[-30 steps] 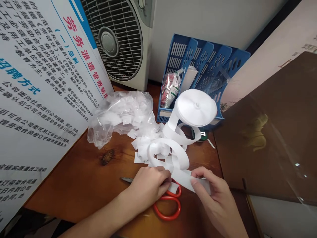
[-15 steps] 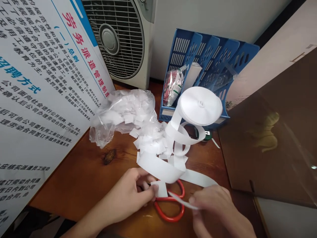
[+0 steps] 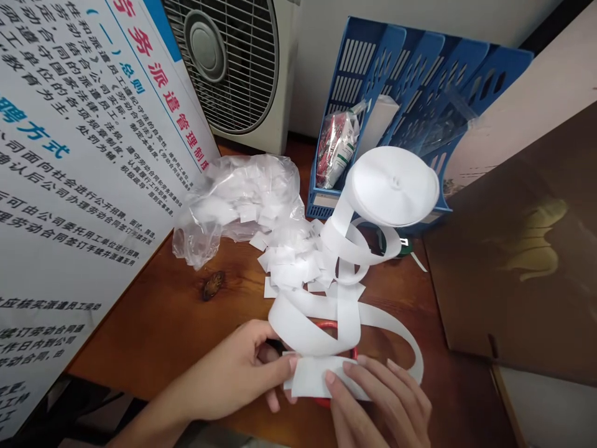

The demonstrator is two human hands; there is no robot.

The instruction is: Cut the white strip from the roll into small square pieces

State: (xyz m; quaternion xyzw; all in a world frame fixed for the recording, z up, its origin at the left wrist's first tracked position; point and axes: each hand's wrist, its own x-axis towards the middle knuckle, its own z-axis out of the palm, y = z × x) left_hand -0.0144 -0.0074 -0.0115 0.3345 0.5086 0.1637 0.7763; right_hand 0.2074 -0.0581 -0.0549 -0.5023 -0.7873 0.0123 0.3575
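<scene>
A long band of white tape (image 3: 314,375) lies across the red-handled scissors (image 3: 329,325), hiding most of them. My left hand (image 3: 254,367) pinches the band's left end between thumb and fingers, together with a small cut white piece (image 3: 288,359) partly hidden below it. On the band's right part rest the fingertips of my right hand (image 3: 385,398); its thumb is hidden. From there the tape loops right and back, then up in curls to the big white roll (image 3: 394,186). Many cut white squares (image 3: 293,264) are heaped behind the loops.
A clear plastic bag (image 3: 242,193) with white pieces lies behind the heap. A blue file rack (image 3: 321,208) stands at the back, a tape measure (image 3: 405,247) before it. A box fan (image 3: 233,68), a printed board (image 3: 93,186) and a brown panel (image 3: 504,280) surround the wooden table (image 3: 177,323).
My right hand has moved left and laid the tape flat over the cut piece and the scissors. My left hand keeps its grip. The view has shifted slightly.
</scene>
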